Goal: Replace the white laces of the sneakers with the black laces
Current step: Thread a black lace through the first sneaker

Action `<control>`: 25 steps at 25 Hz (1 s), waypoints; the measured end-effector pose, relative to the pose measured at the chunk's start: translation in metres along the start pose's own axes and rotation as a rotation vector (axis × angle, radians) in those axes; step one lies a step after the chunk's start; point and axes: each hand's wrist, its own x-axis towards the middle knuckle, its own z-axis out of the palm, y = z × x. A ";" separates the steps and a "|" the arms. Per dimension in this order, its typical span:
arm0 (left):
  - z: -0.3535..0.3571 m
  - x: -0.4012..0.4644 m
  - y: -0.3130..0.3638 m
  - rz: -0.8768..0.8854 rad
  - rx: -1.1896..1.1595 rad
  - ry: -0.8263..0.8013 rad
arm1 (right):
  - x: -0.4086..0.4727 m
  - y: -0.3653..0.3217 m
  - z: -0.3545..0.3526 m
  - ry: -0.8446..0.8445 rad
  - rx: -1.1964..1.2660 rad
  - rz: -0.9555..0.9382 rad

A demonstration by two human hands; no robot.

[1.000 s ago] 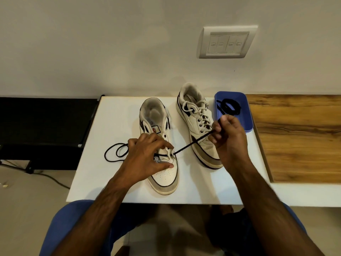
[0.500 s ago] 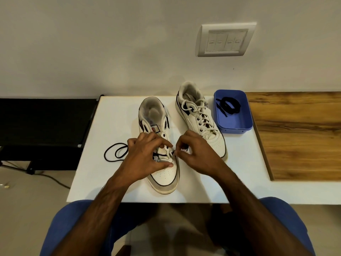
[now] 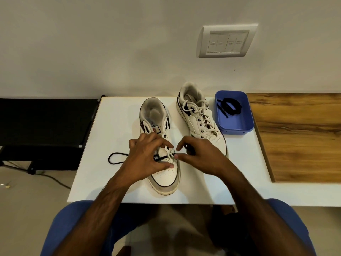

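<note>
While both hands (image 3: 147,157) (image 3: 198,156) pinch the black lace (image 3: 118,158) at the near sneaker's (image 3: 162,163) lowest eyelets, the sneaker at 1 o'clock (image 3: 200,117) keeps white laces; most remains.

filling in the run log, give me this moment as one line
left hand holds left sneaker | right hand pinches black lace at eyelet | right sneaker white-laced | spare black lace in blue tray

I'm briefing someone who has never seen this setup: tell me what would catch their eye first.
Two hands meet at the middle of the white table: the left hand and right hand work a black lace into the near sneaker. Behind it, the second sneaker keeps its white laces. To its right, a blue tray holds another black lace.
</note>
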 end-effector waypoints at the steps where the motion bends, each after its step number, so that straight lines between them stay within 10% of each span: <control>1: 0.000 0.000 -0.001 0.000 -0.003 0.003 | 0.002 0.000 0.007 -0.021 -0.105 -0.018; 5: 0.001 -0.001 -0.003 0.012 -0.016 0.006 | 0.008 0.000 0.011 0.102 0.084 -0.102; 11: 0.001 0.000 -0.004 0.021 -0.004 0.002 | -0.002 0.002 -0.029 0.450 1.438 -0.075; 18: 0.002 0.001 -0.002 0.006 -0.029 -0.007 | 0.005 0.003 0.009 -0.023 -0.043 -0.020; 22: 0.002 0.001 -0.002 0.000 -0.026 -0.005 | 0.008 0.005 0.009 -0.030 -0.006 -0.069; 25: 0.002 0.000 -0.005 0.024 -0.025 0.000 | 0.005 0.006 -0.015 0.219 0.545 -0.128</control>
